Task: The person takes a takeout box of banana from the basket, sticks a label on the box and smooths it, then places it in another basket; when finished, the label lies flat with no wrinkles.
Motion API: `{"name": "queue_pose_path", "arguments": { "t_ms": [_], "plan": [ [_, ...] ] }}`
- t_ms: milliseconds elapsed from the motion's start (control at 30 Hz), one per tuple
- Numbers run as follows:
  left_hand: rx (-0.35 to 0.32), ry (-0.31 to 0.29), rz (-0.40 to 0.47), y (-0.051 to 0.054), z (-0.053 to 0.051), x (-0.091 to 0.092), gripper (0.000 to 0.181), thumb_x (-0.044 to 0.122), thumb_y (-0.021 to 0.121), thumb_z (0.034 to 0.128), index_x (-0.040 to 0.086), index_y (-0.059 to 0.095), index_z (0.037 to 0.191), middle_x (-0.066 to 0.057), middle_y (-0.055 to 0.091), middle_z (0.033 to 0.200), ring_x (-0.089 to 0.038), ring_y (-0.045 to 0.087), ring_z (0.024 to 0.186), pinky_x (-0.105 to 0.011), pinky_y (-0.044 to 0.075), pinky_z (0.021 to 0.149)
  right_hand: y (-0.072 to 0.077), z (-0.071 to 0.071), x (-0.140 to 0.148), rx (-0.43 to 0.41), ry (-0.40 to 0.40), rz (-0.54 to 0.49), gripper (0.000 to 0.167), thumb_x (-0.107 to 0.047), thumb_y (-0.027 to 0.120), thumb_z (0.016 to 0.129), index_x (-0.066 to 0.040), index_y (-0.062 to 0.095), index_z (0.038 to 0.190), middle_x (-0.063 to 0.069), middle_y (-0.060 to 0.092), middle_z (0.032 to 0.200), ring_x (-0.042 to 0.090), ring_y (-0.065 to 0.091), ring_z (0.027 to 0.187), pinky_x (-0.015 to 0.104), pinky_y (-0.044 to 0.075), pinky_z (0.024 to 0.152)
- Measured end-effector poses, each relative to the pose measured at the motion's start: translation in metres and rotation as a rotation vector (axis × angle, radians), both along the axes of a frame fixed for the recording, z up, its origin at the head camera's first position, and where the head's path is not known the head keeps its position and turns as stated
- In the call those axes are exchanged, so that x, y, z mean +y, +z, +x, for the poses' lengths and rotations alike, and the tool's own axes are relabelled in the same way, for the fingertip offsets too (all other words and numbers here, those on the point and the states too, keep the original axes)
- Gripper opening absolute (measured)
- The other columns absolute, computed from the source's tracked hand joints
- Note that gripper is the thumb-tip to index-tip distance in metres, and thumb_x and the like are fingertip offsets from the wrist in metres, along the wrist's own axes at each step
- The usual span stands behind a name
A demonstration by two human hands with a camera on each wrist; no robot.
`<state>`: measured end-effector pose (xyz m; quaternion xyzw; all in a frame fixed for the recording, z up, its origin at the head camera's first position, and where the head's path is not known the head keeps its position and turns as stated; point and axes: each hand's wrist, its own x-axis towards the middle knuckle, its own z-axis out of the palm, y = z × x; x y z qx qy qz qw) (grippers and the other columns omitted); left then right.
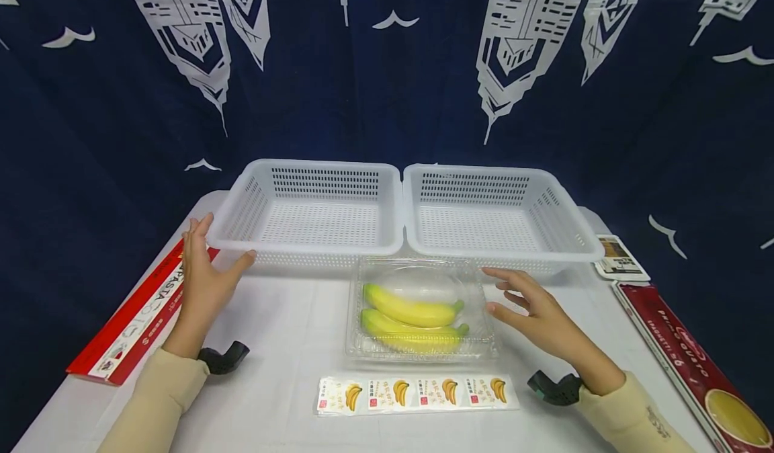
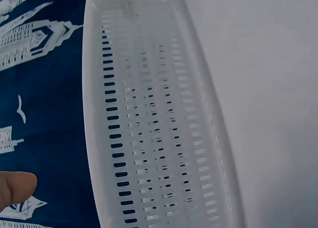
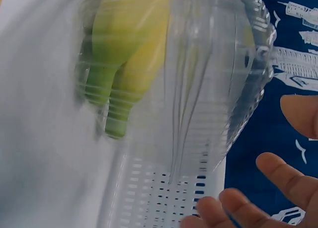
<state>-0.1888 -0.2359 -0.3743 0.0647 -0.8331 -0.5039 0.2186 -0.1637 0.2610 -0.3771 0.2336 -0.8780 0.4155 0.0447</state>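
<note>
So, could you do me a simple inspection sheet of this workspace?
Surface: white tabletop.
Job's things: clear container with two bananas inside; banana-label strip in front; left basket and right basket behind.
Clutter: red pasta box, dark-red spaghetti box, small printed card.
Grips: left hand at the left basket, right hand by the container; contact unclear, neither visibly holding anything.
Cables: nothing seen.
Surroundings: dark-blue cloth with white building prints.

Your left arm (image 1: 152,394) extends forward and slightly inward, your left hand (image 1: 207,279) pointing its fingers (image 1: 195,244) away from you with the thumb (image 1: 240,265) spread wide to the right, while your right arm (image 1: 631,416) angles inward, your right hand (image 1: 538,313) loosely bending its fingers (image 1: 509,277), thumb (image 1: 506,314) apart on the side nearer you.
</note>
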Motion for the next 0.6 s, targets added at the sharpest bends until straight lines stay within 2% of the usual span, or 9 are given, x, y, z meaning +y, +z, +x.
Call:
{"name": "queue_pose_path", "arguments": {
  "t_ms": [100, 167, 233, 333, 400, 600],
  "plan": [
    [0.05, -0.08, -0.083, 0.0, 0.01, 0.006, 0.087, 0.004, 0.077, 0.0929, 0.004, 0.031, 0.167, -0.02, 0.011, 0.18, -0.04, -0.004, 0.166, -0.073, -0.002, 0.127, 0.0, 0.004, -0.005, 0.084, 0.038, -0.065, 0.051, 0.003, 0.075, 0.098, -0.001, 0.062, 0.147, 0.017, 0.062, 0.142, 0.012, 0.06, 0.126, 0.009, 0.041, 0.109],
    [0.072, -0.14, -0.126, -0.001, 0.015, 0.009, 0.083, 0.003, 0.079, 0.092, 0.001, 0.038, 0.164, -0.023, 0.018, 0.178, -0.044, 0.002, 0.166, -0.076, 0.003, 0.126, 0.0, 0.006, -0.009, 0.116, 0.071, -0.104, 0.049, 0.007, 0.076, 0.096, 0.002, 0.063, 0.143, 0.012, 0.065, 0.138, 0.003, 0.06, 0.125, 0.009, 0.041, 0.109],
    [0.076, -0.2, -0.16, -0.001, 0.019, 0.011, 0.077, 0.002, 0.08, 0.0917, 0.001, 0.044, 0.16, -0.025, 0.024, 0.175, -0.048, 0.009, 0.164, -0.079, 0.009, 0.124, 0.002, 0.008, -0.013, 0.129, 0.103, -0.135, 0.048, 0.01, 0.076, 0.095, 0.003, 0.064, 0.141, 0.004, 0.067, 0.137, -0.002, 0.061, 0.125, 0.011, 0.043, 0.11],
    [0.045, -0.284, -0.186, -0.001, 0.024, 0.014, 0.069, 0.003, 0.082, 0.0925, 0.004, 0.053, 0.155, -0.023, 0.031, 0.173, -0.049, 0.02, 0.162, -0.081, 0.02, 0.121, 0.004, 0.011, -0.02, 0.119, 0.146, -0.169, 0.046, 0.012, 0.075, 0.094, 0.003, 0.066, 0.138, -0.009, 0.067, 0.135, -0.002, 0.061, 0.126, 0.012, 0.044, 0.11],
    [0.016, -0.333, -0.194, -0.001, 0.027, 0.015, 0.065, 0.006, 0.082, 0.0937, 0.006, 0.056, 0.153, -0.021, 0.036, 0.172, -0.047, 0.025, 0.161, -0.081, 0.024, 0.119, 0.006, 0.013, -0.024, 0.1, 0.177, -0.185, 0.045, 0.013, 0.074, 0.094, 0.003, 0.067, 0.137, -0.008, 0.068, 0.135, -0.003, 0.061, 0.127, 0.013, 0.044, 0.11],
    [-0.017, -0.481, -0.208, -0.007, 0.035, 0.019, 0.06, 0.011, 0.083, 0.0956, 0.007, 0.06, 0.151, -0.018, 0.05, 0.163, -0.044, 0.039, 0.154, -0.076, 0.03, 0.119, 0.007, 0.02, -0.034, 0.031, 0.277, -0.209, 0.042, 0.011, 0.073, 0.096, 0.005, 0.065, 0.137, 0.013, 0.07, 0.135, 0.009, 0.067, 0.125, 0.018, 0.05, 0.108]
  ]
}}
